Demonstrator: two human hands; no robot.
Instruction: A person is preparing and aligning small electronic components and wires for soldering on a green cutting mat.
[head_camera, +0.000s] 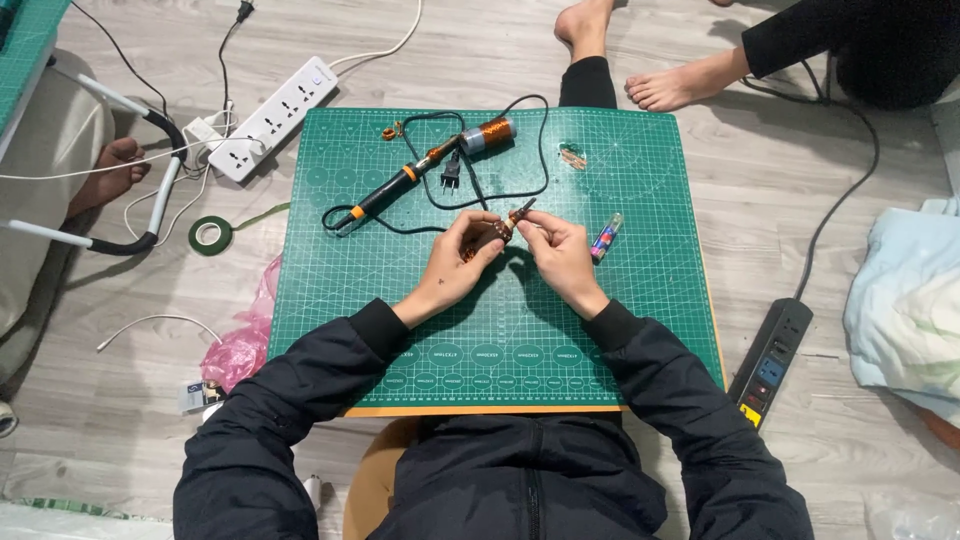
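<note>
Over the green cutting mat (620, 330) my left hand (457, 266) holds a small copper-wound motor part (497, 232) by its body. My right hand (559, 255) pinches the thin metal end of the same part (524, 208) with thumb and forefinger. Both hands meet at the mat's middle. A soldering iron (395, 185) with a black and orange handle lies on the mat behind my hands, its black cord looping around a spool of copper wire (487, 134).
A small glue tube (605, 237) and a small copper piece (573, 157) lie on the mat's right half. A white power strip (275, 115) and green tape roll (210, 235) sit left; a black power strip (770, 360) right. Other people's bare feet (680, 85) rest beyond the mat.
</note>
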